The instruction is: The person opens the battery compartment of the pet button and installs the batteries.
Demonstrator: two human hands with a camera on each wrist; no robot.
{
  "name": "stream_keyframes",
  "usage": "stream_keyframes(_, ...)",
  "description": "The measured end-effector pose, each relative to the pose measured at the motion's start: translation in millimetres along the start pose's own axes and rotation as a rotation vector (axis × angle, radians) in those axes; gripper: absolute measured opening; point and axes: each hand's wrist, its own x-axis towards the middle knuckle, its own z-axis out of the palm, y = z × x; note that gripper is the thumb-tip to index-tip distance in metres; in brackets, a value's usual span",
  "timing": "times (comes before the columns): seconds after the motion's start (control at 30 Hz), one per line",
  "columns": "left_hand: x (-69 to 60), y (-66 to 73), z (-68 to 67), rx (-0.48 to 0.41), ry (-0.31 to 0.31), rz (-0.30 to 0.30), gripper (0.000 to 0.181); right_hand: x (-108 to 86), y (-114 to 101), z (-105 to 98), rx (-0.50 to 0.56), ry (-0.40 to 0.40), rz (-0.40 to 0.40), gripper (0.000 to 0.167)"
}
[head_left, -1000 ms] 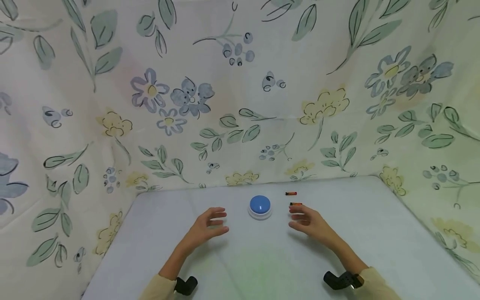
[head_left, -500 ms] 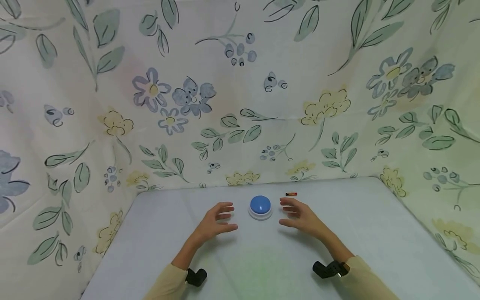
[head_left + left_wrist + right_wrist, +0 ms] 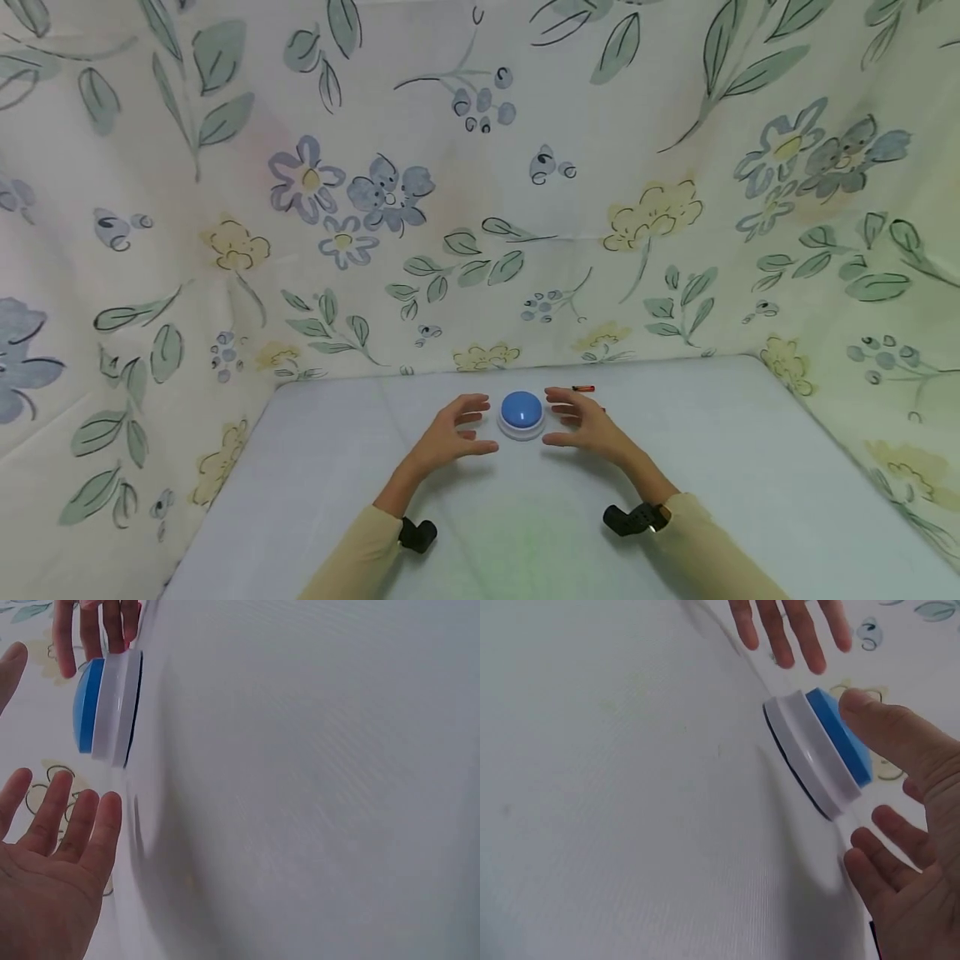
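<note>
A round blue dome on a white base (image 3: pixel 521 414) stands on the table between the two hands. My left hand (image 3: pixel 452 435) is just left of it, fingers spread and relaxed, holding nothing. My right hand (image 3: pixel 587 425) is close on its right side, also with loosely spread fingers and nothing held. In the left wrist view a gap shows between the left hand (image 3: pixel 56 862) and the white base (image 3: pixel 117 709). The right wrist view shows the right hand (image 3: pixel 915 825) beside the blue dome (image 3: pixel 840 737).
A small orange and black battery-like cylinder (image 3: pixel 583 388) lies behind the right hand; another small piece is mostly hidden by that hand. The white table (image 3: pixel 360 467) meets a floral cloth (image 3: pixel 480 292) at its back edge. Each wrist wears a black device.
Both hands have moved inward toward the blue dome, the left one rightward and the right one leftward, both slightly farther back. The dome has stayed in place.
</note>
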Motion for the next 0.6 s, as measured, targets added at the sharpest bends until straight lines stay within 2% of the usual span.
stream_keyframes(0.1,5.9,0.1,4.8,0.017,0.002,-0.002,0.077,5.8,2,4,-0.002,-0.003,0.027,0.085)
stream_keyframes(0.3,24.5,-18.7,9.8,0.065,0.038,0.013,0.077,16.6,4,8,0.040,-0.026,0.002,0.083)
stream_keyframes(0.43,36.0,-21.3,13.5,0.095,0.021,0.024,0.079,20.9,2,10,0.055,-0.017,-0.001,0.083)
stream_keyframes(0.6,46.9,-24.0,18.8,0.113,0.002,0.006,0.082,24.7,1,11,0.029,-0.024,0.015,0.081)
